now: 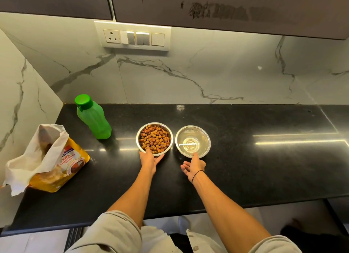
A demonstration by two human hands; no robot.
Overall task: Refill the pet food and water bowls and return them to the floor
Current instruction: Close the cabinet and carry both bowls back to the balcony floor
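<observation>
The black polished stone desk (245, 167) fills the middle of the frame, with white veined marble wall behind it. At the left edge slumps a yellow pet food bag (49, 164), its white torn mouth gaping open. Behind it, towards the upper left of the desk, stands a green plastic bottle (93, 117) with its cap on.

In the centre sit the two round steel bowls side by side, rims close but apart. The kibble-filled steel bowl (154, 139) is heaped nearly to the brim with brown pellets; the water-filled steel bowl (192, 141) to its right holds clear water partway up.

The left hand (150, 161) is cupped on the near rim of the food bowl, thumb over the edge and fingers under its side, though whether it has fully clamped I cannot tell. The right hand (193, 166) is open, one finger reaching the water bowl's near rim, the rest spread and holding nothing.

Both bowls look stiff, smooth and likely slippery. The water one, I would judge, needs a level lift by rim and underside, or it will slop. The food bowl is heavier and could spill pellets if tipped. Nothing stands between the bowls and the desk's near edge; the pale floor (207, 226) shows below it.
</observation>
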